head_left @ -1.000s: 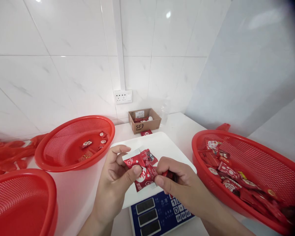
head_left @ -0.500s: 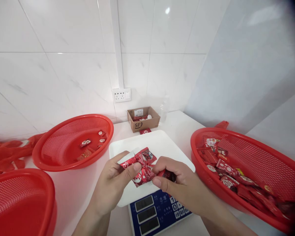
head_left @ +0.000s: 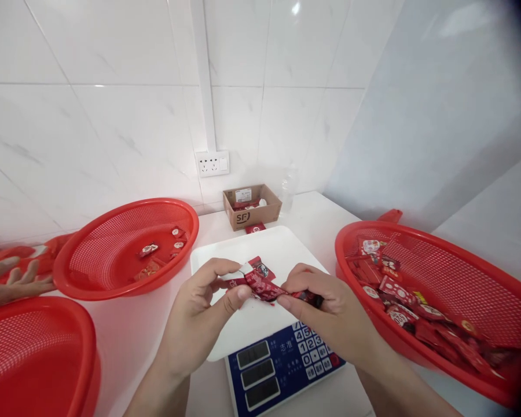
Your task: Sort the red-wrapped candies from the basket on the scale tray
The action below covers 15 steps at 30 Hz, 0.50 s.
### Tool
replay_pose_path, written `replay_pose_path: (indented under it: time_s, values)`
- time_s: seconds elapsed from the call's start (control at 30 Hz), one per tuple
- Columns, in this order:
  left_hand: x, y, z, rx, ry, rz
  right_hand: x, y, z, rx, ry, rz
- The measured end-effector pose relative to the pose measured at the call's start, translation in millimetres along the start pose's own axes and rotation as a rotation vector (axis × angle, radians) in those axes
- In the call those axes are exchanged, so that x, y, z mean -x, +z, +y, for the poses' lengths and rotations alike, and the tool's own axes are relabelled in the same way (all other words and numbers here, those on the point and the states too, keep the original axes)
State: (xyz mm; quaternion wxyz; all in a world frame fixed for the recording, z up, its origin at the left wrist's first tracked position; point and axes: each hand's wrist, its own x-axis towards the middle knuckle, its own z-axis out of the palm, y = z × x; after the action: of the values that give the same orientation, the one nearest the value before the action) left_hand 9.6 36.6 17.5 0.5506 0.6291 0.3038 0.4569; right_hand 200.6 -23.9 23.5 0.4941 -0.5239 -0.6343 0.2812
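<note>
In the head view my left hand (head_left: 208,315) pinches a red and white snack packet (head_left: 260,284) between thumb and fingers. My right hand (head_left: 323,304) grips the packet's twisted right end. Something dark red and shiny also shows under its curled fingers, partly hidden. Both hands are over the white pan (head_left: 230,341) of a digital scale (head_left: 286,365) with a blue keypad panel. Just behind the held packet is another small red packet (head_left: 263,268) with a dark round mark; whether it rests on the pan cannot be made out.
To the right stands a red mesh basket (head_left: 455,255) with many red packets. Two more red baskets (head_left: 125,211) (head_left: 84,347) are at the left. Another person's hand (head_left: 13,281) reaches in there by red bags. A cardboard box (head_left: 252,211) and a clear bottle (head_left: 289,188) stand behind the scale.
The packet between my hands has turned from lying flat and spread to a narrow, folded strip. Another person's hand has come into view at the left. More of the scale's keypad shows.
</note>
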Motion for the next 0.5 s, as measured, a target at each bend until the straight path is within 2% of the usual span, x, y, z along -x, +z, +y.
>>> replay_pose_path:
  time_s: [0.07, 0.2, 0.33, 0.5]
  values:
    - [-2, -2.9, 5, -0.185, 0.039, -0.07, 2, -3, 8, 0.081, 0.001, -0.006]
    - [-2, -9.2, 13, -0.56, 0.053, -0.34, 6, -4, 25, 0.199, 0.058, -0.102]
    - [-2, -11.5, 3, -0.767, 0.06, -0.539, 7, -5, 29, 0.314, 0.155, -0.16]
    - [-11, -6.4, -17, -1.003, 0.052, -0.522, 6, -11, 31, 0.279, 0.167, -0.097]
